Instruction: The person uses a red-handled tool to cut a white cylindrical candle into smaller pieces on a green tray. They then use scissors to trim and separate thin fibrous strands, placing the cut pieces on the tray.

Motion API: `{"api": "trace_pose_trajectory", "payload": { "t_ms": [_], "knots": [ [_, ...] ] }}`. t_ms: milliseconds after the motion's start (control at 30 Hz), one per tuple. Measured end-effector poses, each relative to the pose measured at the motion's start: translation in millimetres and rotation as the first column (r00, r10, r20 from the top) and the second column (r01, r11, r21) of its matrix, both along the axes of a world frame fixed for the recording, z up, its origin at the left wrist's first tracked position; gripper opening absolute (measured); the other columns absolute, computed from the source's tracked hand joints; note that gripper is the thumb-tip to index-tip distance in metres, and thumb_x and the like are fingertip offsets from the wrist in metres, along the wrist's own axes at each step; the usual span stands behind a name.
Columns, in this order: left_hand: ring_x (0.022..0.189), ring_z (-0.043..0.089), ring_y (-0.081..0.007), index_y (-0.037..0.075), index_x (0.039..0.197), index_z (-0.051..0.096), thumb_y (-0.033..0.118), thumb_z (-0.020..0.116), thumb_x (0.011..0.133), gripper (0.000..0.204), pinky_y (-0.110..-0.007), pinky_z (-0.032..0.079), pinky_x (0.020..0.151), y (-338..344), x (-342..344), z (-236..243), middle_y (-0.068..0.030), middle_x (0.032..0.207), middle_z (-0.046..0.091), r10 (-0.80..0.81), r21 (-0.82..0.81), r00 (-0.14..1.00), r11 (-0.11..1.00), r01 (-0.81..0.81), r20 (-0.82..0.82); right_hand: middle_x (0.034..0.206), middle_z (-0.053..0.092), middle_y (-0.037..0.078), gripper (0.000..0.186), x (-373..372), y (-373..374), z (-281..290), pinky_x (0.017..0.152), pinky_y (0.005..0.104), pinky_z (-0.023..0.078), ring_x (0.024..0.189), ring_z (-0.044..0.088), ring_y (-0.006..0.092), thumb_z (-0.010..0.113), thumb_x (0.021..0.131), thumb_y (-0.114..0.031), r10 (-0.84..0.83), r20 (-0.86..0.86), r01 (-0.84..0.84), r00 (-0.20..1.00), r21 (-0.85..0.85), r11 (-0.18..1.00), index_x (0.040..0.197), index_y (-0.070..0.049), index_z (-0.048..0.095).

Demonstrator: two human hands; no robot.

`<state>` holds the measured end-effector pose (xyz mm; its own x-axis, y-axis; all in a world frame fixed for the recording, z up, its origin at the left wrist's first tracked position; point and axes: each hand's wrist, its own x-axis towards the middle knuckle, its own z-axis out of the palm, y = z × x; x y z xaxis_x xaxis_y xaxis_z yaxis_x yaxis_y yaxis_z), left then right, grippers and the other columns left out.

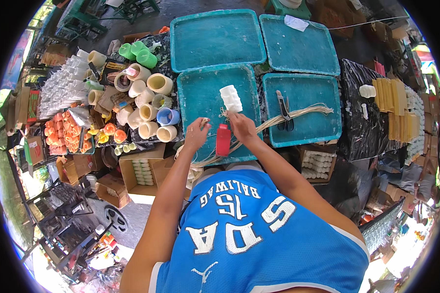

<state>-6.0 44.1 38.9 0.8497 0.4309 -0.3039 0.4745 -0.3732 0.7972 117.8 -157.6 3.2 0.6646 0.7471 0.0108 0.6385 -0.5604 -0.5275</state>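
Note:
My left hand [198, 132] is pinched at the lower left of the middle teal tray [193, 85], holding something small I cannot make out. My right hand [242, 128] grips pale cord [224, 115] just below a white ridged wax-like cylinder [231, 98]. A red block [223, 141] lies between my hands. A long bundle of pale cords [308, 110] runs from below my hands onto the right tray [303, 136], where large black-handled scissors [283, 119] lie beside a smaller metal tool.
More trays [215, 36] lie at the back. To the left stand cream tubes [159, 84], green cups [146, 57], orange pieces [68, 132] and white pieces [63, 83]. Black plastic [354, 136] with yellow sticks [396, 112] is at the right. Cardboard boxes [129, 176] sit below the table edge.

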Motion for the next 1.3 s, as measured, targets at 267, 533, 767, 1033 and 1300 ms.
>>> {"api": "trace_pose_trajectory", "payload": {
  "t_ms": [267,533,767,1033,1300],
  "knots": [
    [0.078,0.065,-0.0118,0.005,0.116,0.072,0.02,0.064,0.103,0.022,-0.03,0.05,0.072,11,-53,21,-0.0047,0.086,0.074,0.26,-0.087,0.964,0.963,-0.255,0.051,0.14,0.059,0.018,0.062,2,6,32,0.098,0.0442,0.055,0.123,0.062,0.0358,0.072,0.083,-0.005,-0.03,-0.119,0.031,0.992,0.011,0.999,0.143,-0.004,0.057],
    [0.073,0.062,-0.0093,0.004,0.117,0.071,0.019,0.063,0.104,0.022,-0.029,0.05,0.067,7,-54,52,-0.0037,0.083,0.072,0.271,-0.116,0.96,0.958,-0.263,0.064,0.174,0.021,0.017,0.112,43,30,8,0.126,0.0476,0.033,0.157,0.028,0.0404,0.082,0.071,-0.012,0.642,0.062,-0.602,0.764,-0.288,0.745,0.167,-0.016,0.026],
    [0.075,0.066,-0.0131,0.003,0.117,0.071,0.017,0.062,0.103,0.022,-0.031,0.052,0.07,3,-73,49,-0.0065,0.083,0.071,0.32,-0.098,0.946,0.944,-0.315,0.052,0.174,0.02,0.013,0.112,44,51,20,0.128,0.0489,0.029,0.159,0.026,0.0358,0.085,0.073,-0.02,0.815,0.05,-0.694,0.577,-0.495,0.522,0.167,-0.013,0.024],
    [0.075,0.06,-0.0103,0.002,0.112,0.072,0.017,0.063,0.103,0.019,-0.03,0.05,0.073,11,-87,74,-0.003,0.082,0.067,0.421,-0.048,0.906,0.907,-0.419,0.045,0.152,0.049,0.017,0.066,45,-2,-14,0.117,0.0415,0.042,0.142,0.047,0.0349,0.066,0.087,-0.012,0.686,0.249,-0.643,0.684,-0.239,0.728,0.149,0.002,0.05],
    [0.075,0.057,-0.0105,0.0,0.109,0.073,0.019,0.063,0.104,0.021,-0.031,0.048,0.072,22,-110,69,-0.0036,0.084,0.069,0.534,-0.051,0.841,0.845,-0.532,0.09,0.111,0.063,0.009,0.035,38,-35,-18,0.09,0.034,0.056,0.108,0.061,0.0258,0.062,0.087,-0.007,0.631,0.268,-0.616,0.728,-0.148,0.774,0.121,0.0,0.068]
  ]
}}
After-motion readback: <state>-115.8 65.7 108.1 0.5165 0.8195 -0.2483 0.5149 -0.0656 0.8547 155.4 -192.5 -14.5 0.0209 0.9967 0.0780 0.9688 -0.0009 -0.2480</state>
